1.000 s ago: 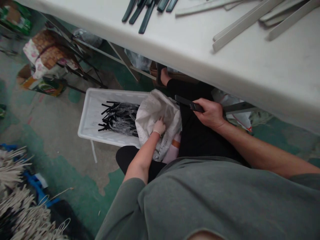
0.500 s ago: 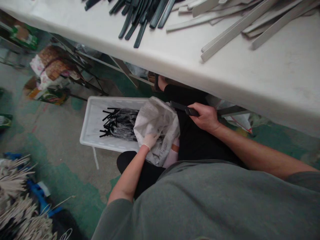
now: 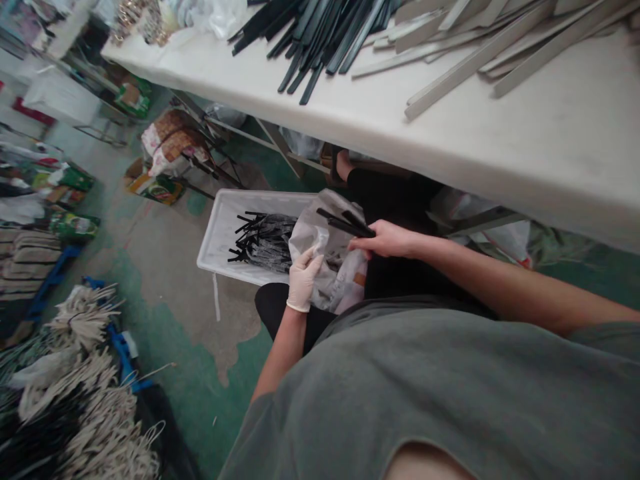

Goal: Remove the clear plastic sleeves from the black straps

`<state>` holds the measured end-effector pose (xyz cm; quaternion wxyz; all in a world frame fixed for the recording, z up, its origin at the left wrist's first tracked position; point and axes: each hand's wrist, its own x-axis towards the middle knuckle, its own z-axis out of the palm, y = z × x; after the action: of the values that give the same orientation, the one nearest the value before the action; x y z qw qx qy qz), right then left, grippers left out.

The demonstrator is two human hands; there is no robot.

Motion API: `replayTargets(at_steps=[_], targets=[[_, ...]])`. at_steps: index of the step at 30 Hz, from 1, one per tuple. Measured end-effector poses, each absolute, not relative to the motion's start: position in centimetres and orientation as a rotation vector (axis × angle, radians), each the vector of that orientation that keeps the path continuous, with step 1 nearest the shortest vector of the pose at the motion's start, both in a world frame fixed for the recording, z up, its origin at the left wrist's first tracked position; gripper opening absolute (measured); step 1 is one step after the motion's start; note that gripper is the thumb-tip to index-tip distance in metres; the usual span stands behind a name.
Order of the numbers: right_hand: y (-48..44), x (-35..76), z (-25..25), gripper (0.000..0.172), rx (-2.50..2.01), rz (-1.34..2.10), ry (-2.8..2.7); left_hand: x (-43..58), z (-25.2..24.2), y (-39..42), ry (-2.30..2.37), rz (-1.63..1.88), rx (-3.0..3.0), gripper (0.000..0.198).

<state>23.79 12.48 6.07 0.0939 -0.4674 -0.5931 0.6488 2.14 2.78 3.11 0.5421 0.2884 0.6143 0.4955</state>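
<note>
My right hand (image 3: 384,239) is closed around a few flat black strips (image 3: 341,224), whose free ends point left above the bag. A pale sack (image 3: 320,230) stands open on my lap, with greyish contents deep inside that I cannot make out. At the sack's left rim is my left hand (image 3: 304,279) in a white glove, its fingers pinched together; whatever is between them is too small to tell. Just left of the sack lies a bundle of black strips (image 3: 267,237) in a white plastic tray (image 3: 215,230).
Dark strips (image 3: 320,33) and beige strips (image 3: 450,53) are heaped on the white-covered table (image 3: 360,113) ahead. A stool with a patterned cushion (image 3: 173,137) stands beyond the tray. Bundles of pale cords (image 3: 95,373) lie at lower left.
My left hand has come up out of the sack to its rim. My right hand has moved the black strips left and a little lower, over the sack. The view has shifted left.
</note>
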Motion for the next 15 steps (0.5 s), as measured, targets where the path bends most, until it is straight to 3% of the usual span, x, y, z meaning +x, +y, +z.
replayTargets(at_steps=[8, 12, 15], targets=[[11.8, 18.2, 5.9, 0.030, -1.119, 2.314, -0.971, 3.9, 4.3, 1.1, 1.286, 1.090, 0.658, 0.043], [13.7, 17.3, 6.2, 0.030, -1.103, 2.170, -0.904, 3.4, 4.0, 0.3, 1.117, 1.032, 0.453, 0.055], [14.9, 16.6, 6.5, 0.024, -1.139, 2.063, -0.946, 2.8, 4.4, -0.3, 1.039, 0.994, 0.327, 0.049]])
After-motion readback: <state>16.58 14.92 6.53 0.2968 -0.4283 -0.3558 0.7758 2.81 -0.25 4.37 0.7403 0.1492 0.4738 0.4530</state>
